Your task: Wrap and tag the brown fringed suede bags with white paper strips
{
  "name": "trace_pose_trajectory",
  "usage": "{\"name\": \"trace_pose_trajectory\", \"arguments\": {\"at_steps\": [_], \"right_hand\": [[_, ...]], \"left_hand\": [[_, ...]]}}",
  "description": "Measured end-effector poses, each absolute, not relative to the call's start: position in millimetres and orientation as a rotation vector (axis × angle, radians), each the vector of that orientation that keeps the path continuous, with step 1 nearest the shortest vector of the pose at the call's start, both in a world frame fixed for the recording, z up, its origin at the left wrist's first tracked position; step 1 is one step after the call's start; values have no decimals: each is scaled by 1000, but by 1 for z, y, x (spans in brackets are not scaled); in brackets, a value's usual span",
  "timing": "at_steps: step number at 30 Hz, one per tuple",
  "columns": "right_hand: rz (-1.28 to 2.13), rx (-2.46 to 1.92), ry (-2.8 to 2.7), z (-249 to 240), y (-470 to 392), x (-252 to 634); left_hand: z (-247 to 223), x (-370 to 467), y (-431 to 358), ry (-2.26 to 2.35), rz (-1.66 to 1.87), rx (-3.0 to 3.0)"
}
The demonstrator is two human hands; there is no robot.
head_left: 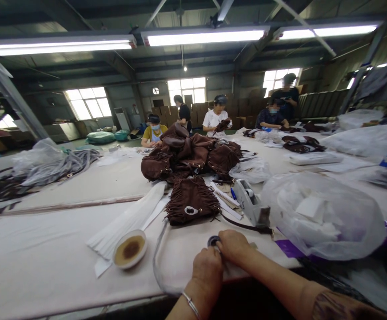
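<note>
Head view: right hand (235, 245) had fingers closed on a roll (212, 240), seemingly to steady it; left hand (208, 266) bunched against it, grip hidden, couldn't tell. Bag (193, 200) lay just beyond the fingers on the bench (63, 258), likely for short reach; dispenser (251, 204) farther right.

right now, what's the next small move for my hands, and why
Perhaps ease the right hand slightly aside while steadying with the left hand: the two are bunched together at the small dark round item, hiding part of it, so a little room would likely make the grip easier to check.
</note>
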State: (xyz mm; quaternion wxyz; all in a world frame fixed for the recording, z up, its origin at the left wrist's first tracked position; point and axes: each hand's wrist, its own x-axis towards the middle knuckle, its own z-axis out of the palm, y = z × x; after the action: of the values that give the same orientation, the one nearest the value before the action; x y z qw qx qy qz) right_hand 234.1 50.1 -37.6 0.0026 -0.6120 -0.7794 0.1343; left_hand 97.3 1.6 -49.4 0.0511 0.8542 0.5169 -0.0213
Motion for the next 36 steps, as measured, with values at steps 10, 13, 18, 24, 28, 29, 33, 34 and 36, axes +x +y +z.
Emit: {"name": "trace_pose_trajectory", "arguments": {"at_steps": [10, 13, 18, 24, 28, 29, 33, 34, 36], "right_hand": [[455, -1346, -2877, -21, 72, 244], [398, -1461, -2798, -20, 68, 235], [276, -1879, -2532, -29, 49, 220], [302, -1639, -2721, -35, 59, 222], [313, -1252, -2927, -31, 73, 224], [307, -1186, -2960, -30, 75, 223], [250, -1011, -3040, -30, 80, 216], [224, -984, -3048, -30, 80, 215], [173, -948, -3055, -31, 80, 214]], "left_hand": [[-42, 54, 10, 1432, -68, 2704], [-46, 61, 5, 1494, -42, 2683], [-56, 84, -5, 1738, 56, 2585], [-51, 69, -9, 1594, 13, 2631], [-31, 40, -8, 1381, -32, 2739], [-26, 35, -7, 1342, -55, 2752], [-9, 24, 2, 1279, -116, 2714], [-7, 23, 4, 1275, -118, 2694], [-6, 22, 8, 1270, -118, 2664]]}}
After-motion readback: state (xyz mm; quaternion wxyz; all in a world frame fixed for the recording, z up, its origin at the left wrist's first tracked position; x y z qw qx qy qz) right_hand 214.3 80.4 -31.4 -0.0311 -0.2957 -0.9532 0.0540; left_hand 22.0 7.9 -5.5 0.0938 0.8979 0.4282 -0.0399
